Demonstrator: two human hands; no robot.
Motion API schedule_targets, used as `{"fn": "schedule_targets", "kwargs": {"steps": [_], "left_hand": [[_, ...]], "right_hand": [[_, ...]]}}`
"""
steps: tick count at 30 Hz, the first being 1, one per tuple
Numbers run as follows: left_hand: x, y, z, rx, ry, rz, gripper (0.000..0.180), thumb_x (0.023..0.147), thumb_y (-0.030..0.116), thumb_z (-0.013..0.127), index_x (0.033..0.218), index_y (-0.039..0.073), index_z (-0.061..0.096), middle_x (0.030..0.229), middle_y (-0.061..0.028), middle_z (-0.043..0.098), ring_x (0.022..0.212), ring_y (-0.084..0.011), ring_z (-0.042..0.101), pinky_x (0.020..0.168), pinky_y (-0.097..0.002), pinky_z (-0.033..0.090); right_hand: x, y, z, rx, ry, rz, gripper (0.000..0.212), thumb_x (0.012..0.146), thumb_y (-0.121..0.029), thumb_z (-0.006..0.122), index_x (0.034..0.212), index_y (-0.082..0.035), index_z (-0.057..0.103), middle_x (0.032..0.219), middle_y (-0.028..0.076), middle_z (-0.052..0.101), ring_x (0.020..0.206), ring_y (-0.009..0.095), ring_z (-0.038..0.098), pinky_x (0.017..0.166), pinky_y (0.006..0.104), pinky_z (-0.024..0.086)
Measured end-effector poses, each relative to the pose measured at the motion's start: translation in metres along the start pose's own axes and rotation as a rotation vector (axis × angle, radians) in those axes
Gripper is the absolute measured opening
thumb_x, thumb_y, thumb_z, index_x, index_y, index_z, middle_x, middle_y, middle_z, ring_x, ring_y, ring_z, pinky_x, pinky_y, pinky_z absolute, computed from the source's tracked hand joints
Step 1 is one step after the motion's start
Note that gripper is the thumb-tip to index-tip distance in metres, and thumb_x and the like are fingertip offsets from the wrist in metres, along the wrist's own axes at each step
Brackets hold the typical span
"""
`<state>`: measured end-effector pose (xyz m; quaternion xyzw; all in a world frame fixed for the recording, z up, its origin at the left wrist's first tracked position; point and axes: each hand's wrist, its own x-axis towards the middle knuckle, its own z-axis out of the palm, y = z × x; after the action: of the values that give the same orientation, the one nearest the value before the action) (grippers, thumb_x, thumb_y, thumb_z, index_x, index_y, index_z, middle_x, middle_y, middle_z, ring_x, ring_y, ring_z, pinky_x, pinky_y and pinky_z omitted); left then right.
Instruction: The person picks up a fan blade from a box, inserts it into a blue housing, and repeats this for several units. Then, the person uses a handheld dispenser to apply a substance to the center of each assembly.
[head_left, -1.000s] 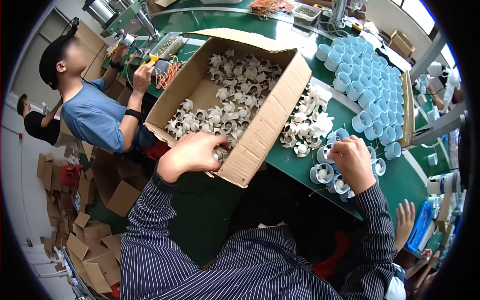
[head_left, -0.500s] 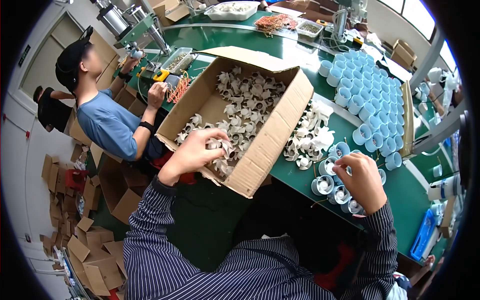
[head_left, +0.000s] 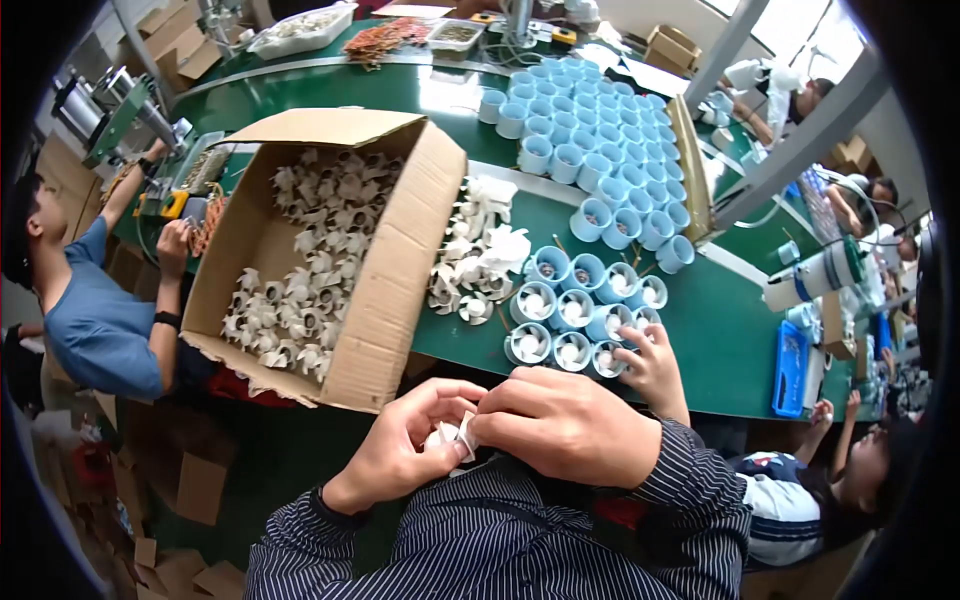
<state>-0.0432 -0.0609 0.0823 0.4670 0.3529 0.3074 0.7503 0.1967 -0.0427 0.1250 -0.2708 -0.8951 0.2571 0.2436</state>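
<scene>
My left hand [head_left: 400, 450] is closed round a small white plastic fan wheel [head_left: 443, 436], held low in front of my chest. My right hand [head_left: 570, 425] pinches at the same piece from the right, and its fingertips partly cover it. To the left, a torn cardboard box [head_left: 395, 270] leans with many such white fan wheels [head_left: 340, 250] inside. Beyond my right hand stand light-blue cups [head_left: 571, 352], several with white fan wheels seated in them. Another person's hand [head_left: 655, 370] reaches to the nearest cups from the right.
A heap of loose white fan wheels [head_left: 470, 255] lies on the green table [head_left: 455, 345] beside the box. Many blue cups [head_left: 600, 130] fill the far right. A co-worker in blue [head_left: 95, 300] sits left, near a press [head_left: 120, 120]. A blue tray [head_left: 790, 368] is at right.
My left hand has come out of the box with a fan wheel. My right hand has left the cups and joined it. The view has swung right, and another person's hand now shows by the cups.
</scene>
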Motion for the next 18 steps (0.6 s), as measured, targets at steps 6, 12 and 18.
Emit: {"fn": "schedule_targets", "kwargs": {"steps": [6,12,18], "left_hand": [[0.012,-0.027,0.009,-0.176,-0.111,-0.102,0.057,0.095,0.025,0.076,0.139,-0.004,0.055,0.114,-0.0115,0.069,0.094,-0.0112,0.064,0.081,-0.0271,0.053],[0.032,-0.082,0.009,-0.423,-0.086,-0.199,0.036,0.097,0.011,0.071,0.128,-0.002,0.06,0.102,-0.007,0.066,0.085,-0.0106,0.06,0.074,-0.0253,0.051],[0.05,-0.113,0.013,-0.633,-0.058,-0.231,0.029,0.091,-0.004,0.069,0.118,0.002,0.061,0.106,-0.006,0.063,0.087,-0.0141,0.061,0.082,-0.0277,0.052]], "right_hand": [[-0.034,0.008,0.001,0.111,0.067,0.132,0.018,0.089,-0.005,0.076,0.106,-0.004,0.071,0.094,0.009,0.068,0.081,0.025,0.067,0.072,0.0337,0.057],[-0.065,0.043,-0.005,0.574,0.448,0.656,0.011,0.101,-0.009,0.069,0.104,0.0,0.064,0.093,0.006,0.068,0.08,0.018,0.063,0.068,0.0298,0.052],[-0.095,0.103,-0.002,1.46,0.816,0.551,0.018,0.105,-0.017,0.064,0.115,-0.003,0.06,0.088,0.003,0.061,0.074,0.012,0.053,0.068,0.0272,0.043]]}}
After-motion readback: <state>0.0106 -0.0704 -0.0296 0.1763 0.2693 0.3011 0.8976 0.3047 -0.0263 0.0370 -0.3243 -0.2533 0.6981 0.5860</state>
